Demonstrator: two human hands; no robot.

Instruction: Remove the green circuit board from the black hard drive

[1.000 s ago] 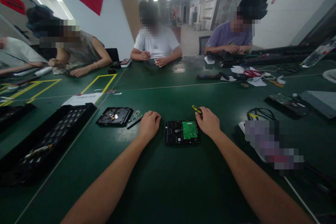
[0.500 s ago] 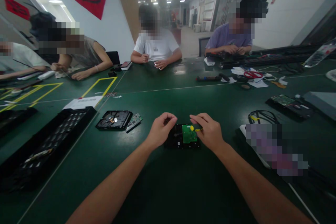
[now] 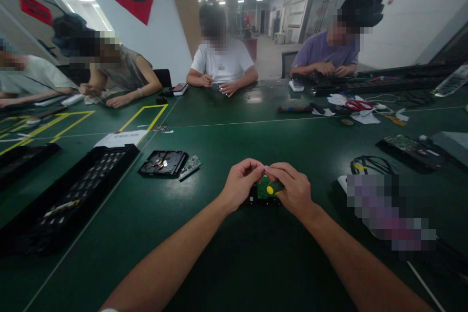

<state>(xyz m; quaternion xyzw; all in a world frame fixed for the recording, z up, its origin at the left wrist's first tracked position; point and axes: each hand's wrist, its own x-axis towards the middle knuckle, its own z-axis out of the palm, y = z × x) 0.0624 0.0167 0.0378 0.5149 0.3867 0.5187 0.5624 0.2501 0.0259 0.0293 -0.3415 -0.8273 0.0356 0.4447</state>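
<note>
A black hard drive [image 3: 252, 201] with a green circuit board [image 3: 262, 191] lies on the table in front of me, partly covered by my hands. My right hand [image 3: 294, 186] is closed around a small screwdriver, its yellow-ended handle [image 3: 270, 189] poking out over the board; the tip is hidden. Thumb and fingers of my left hand [image 3: 240, 183] are pinched together above the drive's far side. The fingertips of both hands meet there. Whatever sits in the left pinch is too small or hidden to make out.
To the left are an opened hard drive [image 3: 163, 163], a loose circuit board [image 3: 190, 167] and a long black tray [image 3: 69, 197]. On the right lie a coiled black cable [image 3: 373, 163], a blurred-out object [image 3: 389, 212] and another drive [image 3: 411, 152]. Several people sit across the table [image 3: 219, 144].
My left hand has moved right, and its fingertips now meet those of my right hand over the drive. The screwdriver's handle has turned within my right hand. The view has shifted slightly.
</note>
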